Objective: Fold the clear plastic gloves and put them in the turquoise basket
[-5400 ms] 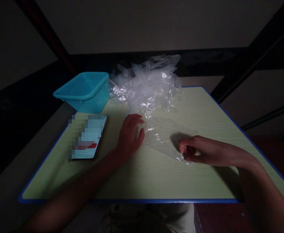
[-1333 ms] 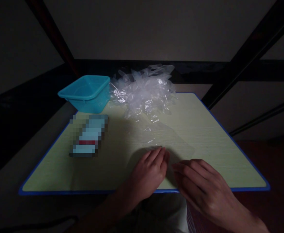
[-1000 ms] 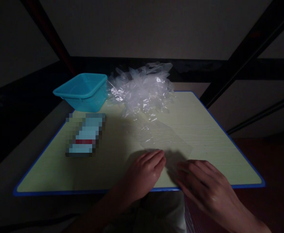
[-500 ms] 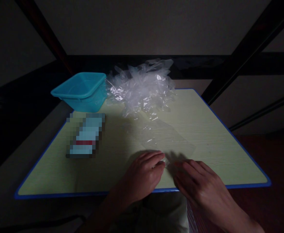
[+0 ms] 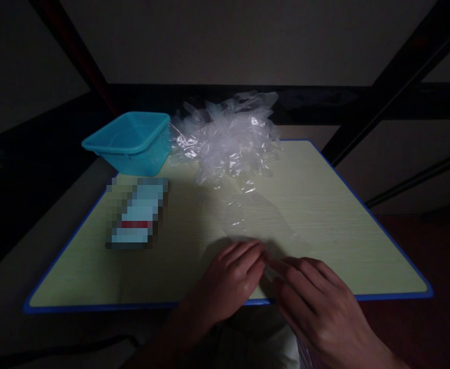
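Fingertip work, light touch needed: my left hand (image 5: 230, 282) and right hand (image 5: 322, 307) curl close together by the pale-green, blue-rimmed rectangular table's (image 5: 363, 230) near edge — can't tell if they grip. Clear, flat plastic sheet (image 5: 265, 210) lies mid-table.

clear plastic sheet (image 5: 265, 218), flat on the table (image 5: 347, 246)

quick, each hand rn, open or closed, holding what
Left hand: fingers curled, by the clear plastic; whether it grips can't be told.
Right hand: fingers bent, near the left hand; grip can't be told.
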`<state>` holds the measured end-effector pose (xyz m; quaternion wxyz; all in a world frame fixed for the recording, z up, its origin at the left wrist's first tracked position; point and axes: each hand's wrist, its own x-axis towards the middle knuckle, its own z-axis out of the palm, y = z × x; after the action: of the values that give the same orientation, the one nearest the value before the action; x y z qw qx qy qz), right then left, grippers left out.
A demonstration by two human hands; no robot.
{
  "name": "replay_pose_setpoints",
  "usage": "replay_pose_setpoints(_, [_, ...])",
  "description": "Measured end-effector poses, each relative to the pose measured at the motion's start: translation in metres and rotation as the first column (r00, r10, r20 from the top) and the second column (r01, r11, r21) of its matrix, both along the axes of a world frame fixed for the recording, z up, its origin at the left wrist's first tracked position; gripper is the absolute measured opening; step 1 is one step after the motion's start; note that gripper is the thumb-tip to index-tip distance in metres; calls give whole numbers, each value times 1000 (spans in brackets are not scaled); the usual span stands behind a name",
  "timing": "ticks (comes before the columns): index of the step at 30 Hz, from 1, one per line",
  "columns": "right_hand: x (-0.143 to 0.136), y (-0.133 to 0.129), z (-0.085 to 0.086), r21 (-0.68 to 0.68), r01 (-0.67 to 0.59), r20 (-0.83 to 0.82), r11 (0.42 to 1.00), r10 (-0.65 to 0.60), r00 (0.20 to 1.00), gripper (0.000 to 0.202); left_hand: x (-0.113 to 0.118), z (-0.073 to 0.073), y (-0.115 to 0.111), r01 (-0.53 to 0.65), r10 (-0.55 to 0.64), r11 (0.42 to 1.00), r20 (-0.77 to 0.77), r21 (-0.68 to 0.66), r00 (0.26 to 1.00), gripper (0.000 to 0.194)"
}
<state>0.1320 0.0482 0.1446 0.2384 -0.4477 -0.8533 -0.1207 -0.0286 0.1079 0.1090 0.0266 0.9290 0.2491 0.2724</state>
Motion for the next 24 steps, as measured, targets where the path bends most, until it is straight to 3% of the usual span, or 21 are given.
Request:
replay_pose_setpoints(6, [10, -3, -2, 40, -95, -73, 995, 98, 993, 14, -6, 1, 1, 20, -18, 998, 30, -65, 999, 22])
replay_pose_setpoints(10, [40, -5, -10, 33, -100, -45, 994, 102, 994, 20, -18, 8, 0, 34, -16, 985, 110, -167, 994, 25])
replay_pose_setpoints(14, [60, 1, -19, 6, -55, -41, 998, 56, 998, 31, -29, 10, -4, 51, -35, 989, 118, -140, 992, 27])
replay_pose_setpoints(24, [63, 36, -17, -72, -219, 171, 973, 228, 959, 32, -40, 17, -17, 67, -55, 993, 116, -102, 992, 31])
